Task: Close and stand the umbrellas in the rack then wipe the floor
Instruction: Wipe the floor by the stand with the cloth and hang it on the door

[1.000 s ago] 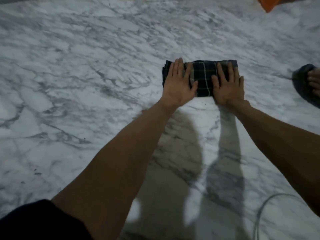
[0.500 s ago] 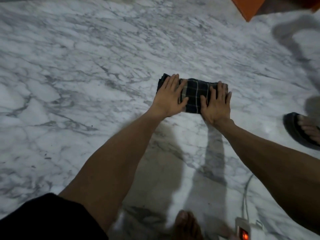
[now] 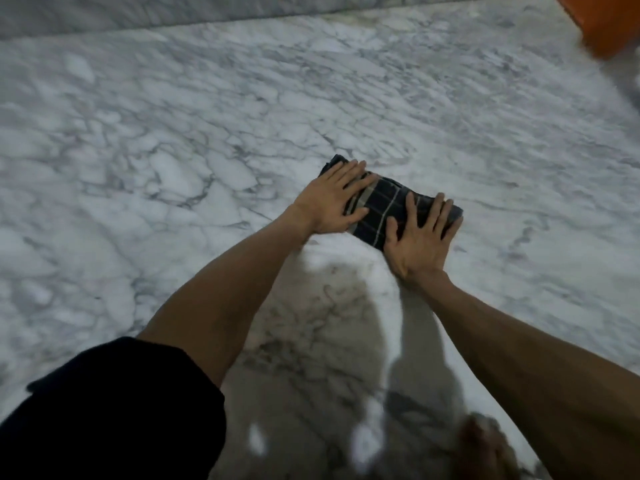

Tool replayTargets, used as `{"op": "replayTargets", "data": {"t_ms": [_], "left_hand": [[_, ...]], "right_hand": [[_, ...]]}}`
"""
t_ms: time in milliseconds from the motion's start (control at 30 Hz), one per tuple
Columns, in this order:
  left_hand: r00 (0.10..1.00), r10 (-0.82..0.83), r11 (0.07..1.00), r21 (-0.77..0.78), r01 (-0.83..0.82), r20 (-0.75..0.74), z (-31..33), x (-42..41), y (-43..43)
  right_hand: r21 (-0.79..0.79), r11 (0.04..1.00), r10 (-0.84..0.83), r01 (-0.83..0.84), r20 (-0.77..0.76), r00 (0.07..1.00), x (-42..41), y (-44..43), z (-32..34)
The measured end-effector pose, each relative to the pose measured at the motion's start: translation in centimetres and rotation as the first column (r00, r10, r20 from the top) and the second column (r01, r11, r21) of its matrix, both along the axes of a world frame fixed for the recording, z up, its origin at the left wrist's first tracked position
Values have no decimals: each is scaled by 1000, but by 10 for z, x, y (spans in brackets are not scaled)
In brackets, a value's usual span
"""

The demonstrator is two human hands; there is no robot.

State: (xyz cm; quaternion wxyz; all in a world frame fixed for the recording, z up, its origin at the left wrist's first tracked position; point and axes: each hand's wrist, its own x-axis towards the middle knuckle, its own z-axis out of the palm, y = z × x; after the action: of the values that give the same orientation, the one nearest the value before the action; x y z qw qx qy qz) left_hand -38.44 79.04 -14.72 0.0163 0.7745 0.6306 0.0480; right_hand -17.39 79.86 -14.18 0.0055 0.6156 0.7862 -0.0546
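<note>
A folded dark plaid cloth [image 3: 389, 211] lies flat on the white, grey-veined marble floor [image 3: 173, 150]. My left hand [image 3: 332, 200] presses palm-down on the cloth's left end, fingers spread. My right hand [image 3: 420, 239] presses palm-down on its right end, fingers spread over the fabric. Both arms reach forward from the bottom of the view. No umbrella or rack is in view.
An orange object [image 3: 609, 26] fills the top right corner. A marble step or wall base [image 3: 138, 12] runs along the top edge. My bare foot [image 3: 485, 448] shows blurred at the bottom right. Open floor spreads left and ahead.
Both hands have slid the cloth back toward me and turned it so its right end sits nearer. The sandalled foot at the right and the small device with a red light have left the view.
</note>
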Motion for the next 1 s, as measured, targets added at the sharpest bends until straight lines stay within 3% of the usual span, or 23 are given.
{"op": "replayTargets", "data": {"t_ms": [433, 700, 1000], "left_hand": [[943, 333, 943, 2, -333, 8, -2, -232, -208], [867, 499, 867, -1, -499, 7, -4, -330, -313], [786, 618, 786, 13, -618, 17, -4, -398, -368]], "right_hand": [[-45, 943, 330, -331, -30, 944, -242, -144, 1], [-104, 866, 490, -488, -7, 871, -355, -218, 6], [-89, 786, 613, -612, -21, 790, -439, -256, 4]]}}
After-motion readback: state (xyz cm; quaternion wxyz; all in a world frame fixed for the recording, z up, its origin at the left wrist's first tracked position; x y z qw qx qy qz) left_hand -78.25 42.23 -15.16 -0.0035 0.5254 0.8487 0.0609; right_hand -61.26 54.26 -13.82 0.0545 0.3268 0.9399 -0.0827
